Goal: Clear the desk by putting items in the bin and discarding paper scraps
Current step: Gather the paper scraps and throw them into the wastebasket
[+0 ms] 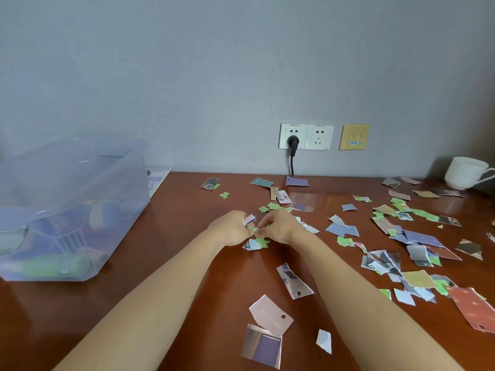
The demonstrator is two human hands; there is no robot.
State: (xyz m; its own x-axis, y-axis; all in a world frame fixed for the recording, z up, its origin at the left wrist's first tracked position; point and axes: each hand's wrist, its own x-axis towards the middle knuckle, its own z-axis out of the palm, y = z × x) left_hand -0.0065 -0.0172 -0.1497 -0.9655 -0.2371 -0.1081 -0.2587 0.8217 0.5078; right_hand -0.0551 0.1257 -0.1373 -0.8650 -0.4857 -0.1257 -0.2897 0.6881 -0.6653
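Fingers [242, 223] of the left hand [230, 228] and right hand [281, 227] pinched paper scraps [250, 219] at centre frame, apparently mid-gathering; a carry to the clear bin [80, 188] at left looked due next, with loose litter [422, 238] strewn right across the bench [174, 236].

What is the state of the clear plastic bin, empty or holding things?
Holding things. Blurred green, blue and white shapes show through the translucent wall of the bin, near its bottom.
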